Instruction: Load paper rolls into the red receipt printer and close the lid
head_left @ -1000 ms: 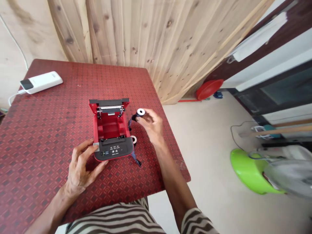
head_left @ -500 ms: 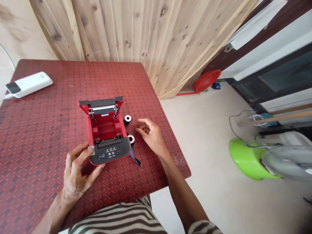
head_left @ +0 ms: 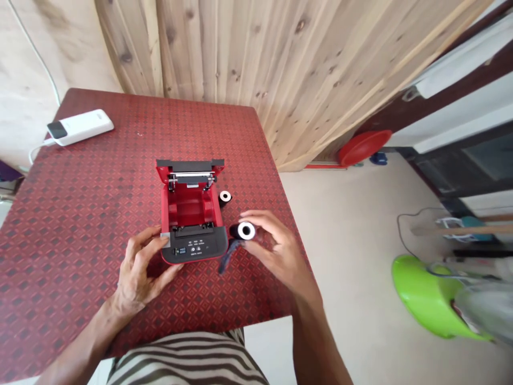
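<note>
Holding a small dark roll (head_left: 244, 231) in my right hand (head_left: 280, 251), I have my fingers curled round its body and closed on it. Its white core end faces up and to the left, clear of my fingertips. The roll sits at the far left of my grip, lifted off the table (head_left: 80, 214) and just beside the front right corner of the red printer (head_left: 191, 211). I cannot tell whether it touches the casing. A loose dark tail (head_left: 225, 260) hangs down from the roll towards the cloth, between my hand and the printer's black front panel.

My left hand (head_left: 138, 267) is half closed on the printer's front left corner, forefinger along the side and thumb against the front edge, the other fingers spread on the table below. The printer's lid stands open at the back and its red bay shows bare.

A second roll (head_left: 225, 197) stands on the table just right of the printer, apart from my right hand. A white power bank (head_left: 80, 126) lies at the table's far left corner.
</note>
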A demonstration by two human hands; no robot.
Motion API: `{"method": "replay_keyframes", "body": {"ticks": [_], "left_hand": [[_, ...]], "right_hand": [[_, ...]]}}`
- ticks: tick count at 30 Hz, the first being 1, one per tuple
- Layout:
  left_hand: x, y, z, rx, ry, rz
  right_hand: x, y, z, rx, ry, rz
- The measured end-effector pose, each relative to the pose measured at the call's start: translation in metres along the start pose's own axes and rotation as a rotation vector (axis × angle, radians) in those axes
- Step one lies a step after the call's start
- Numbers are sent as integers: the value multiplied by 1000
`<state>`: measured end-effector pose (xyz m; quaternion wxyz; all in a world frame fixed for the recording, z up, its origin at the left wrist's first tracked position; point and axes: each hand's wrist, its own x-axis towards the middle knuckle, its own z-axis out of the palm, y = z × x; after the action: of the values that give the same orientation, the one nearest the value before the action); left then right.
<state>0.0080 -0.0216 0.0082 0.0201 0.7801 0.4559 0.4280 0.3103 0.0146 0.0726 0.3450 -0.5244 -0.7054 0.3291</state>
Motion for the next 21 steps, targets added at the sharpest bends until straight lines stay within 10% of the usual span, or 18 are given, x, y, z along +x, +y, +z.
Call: {"method": "replay_keyframes", "body": {"ticks": [4,8,21], "left_hand": [[-3,0,1,-3,3,-11],[-5,1,0,-17,-18,-25],[-9,3,1,-57,-52,-61]], "right_hand": [[24,-51,-6,-182,-107,-227],[62,-71,35,-561,-327,-387],[106,-79,74,-876,-716,-221]]}}
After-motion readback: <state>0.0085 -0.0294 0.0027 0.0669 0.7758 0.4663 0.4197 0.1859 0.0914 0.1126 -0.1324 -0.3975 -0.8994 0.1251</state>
